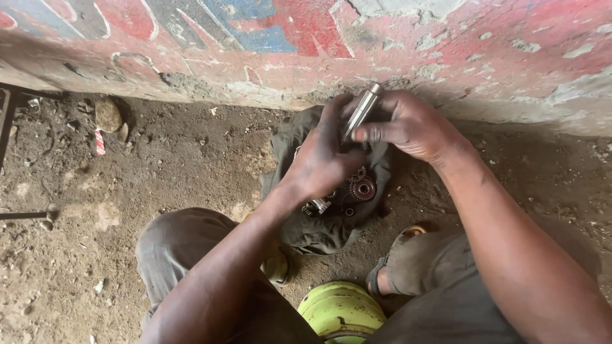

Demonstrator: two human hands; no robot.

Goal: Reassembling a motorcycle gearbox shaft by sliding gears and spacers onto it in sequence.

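We see the steel shaft [362,109] pinched in our right hand [411,127], its grip closed around it, above the gear [363,189] on the cloth [319,232]; our left hand [322,156] curls beside it, touching its lower end.

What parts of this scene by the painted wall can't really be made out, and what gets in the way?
All in the head view:
- Lower end of the shiny metal cylindrical shaft: covered by both hands, the left hand and the right hand.
- Small metal parts beside the dark toothed gear on the olive-green cloth: partly under the left hand and too small to identify.
- Yellow-green round container: cut off by the bottom edge.
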